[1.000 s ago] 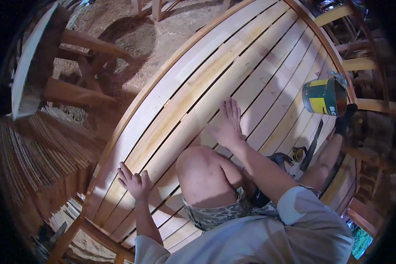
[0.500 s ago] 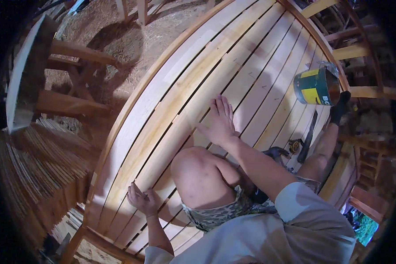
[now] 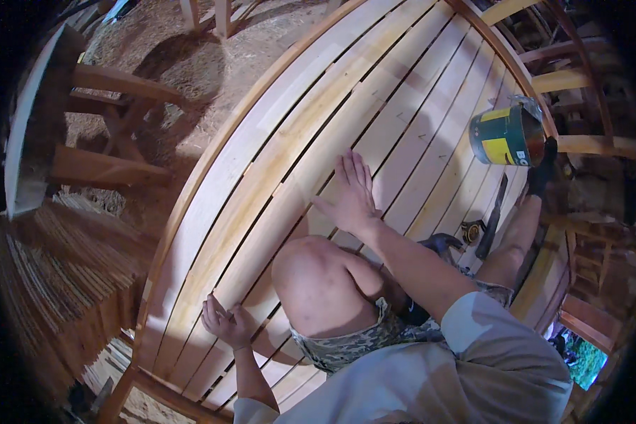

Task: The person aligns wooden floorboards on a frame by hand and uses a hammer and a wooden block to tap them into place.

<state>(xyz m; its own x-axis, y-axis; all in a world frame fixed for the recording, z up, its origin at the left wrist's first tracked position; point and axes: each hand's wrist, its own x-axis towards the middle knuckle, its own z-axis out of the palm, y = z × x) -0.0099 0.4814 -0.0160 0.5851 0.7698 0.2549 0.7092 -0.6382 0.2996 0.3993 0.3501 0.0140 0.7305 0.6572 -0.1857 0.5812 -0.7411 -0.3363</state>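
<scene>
I sit on a framed bed of pale wooden slats (image 3: pixel 290 138), separated by narrow dark gaps. My right hand (image 3: pixel 353 194) rests on the slats ahead of my bent knee, its fingers stretched out and thumb spread. Lower left, my left hand (image 3: pixel 226 325) touches the near part of a pale slat (image 3: pixel 251 265). Its fingers are slightly bent and the thumb stands apart; I see nothing held in it. That slat runs lengthwise past both hands. Faint pencil marks (image 3: pixel 422 136) show on the slats right of my right hand.
A green and yellow bucket (image 3: pixel 498 134) stands at the right by my foot. A tape measure (image 3: pixel 471 232) and a long dark tool (image 3: pixel 492 219) lie beside my leg. Stacked thin boards (image 3: pixel 71 268) and a wooden trestle (image 3: pixel 113 166) are at the left. A wooden rail (image 3: pixel 212 152) edges the slats.
The view has shifted slightly. Both hands keep nearly the same places on the slats, and nothing has been picked up or let go.
</scene>
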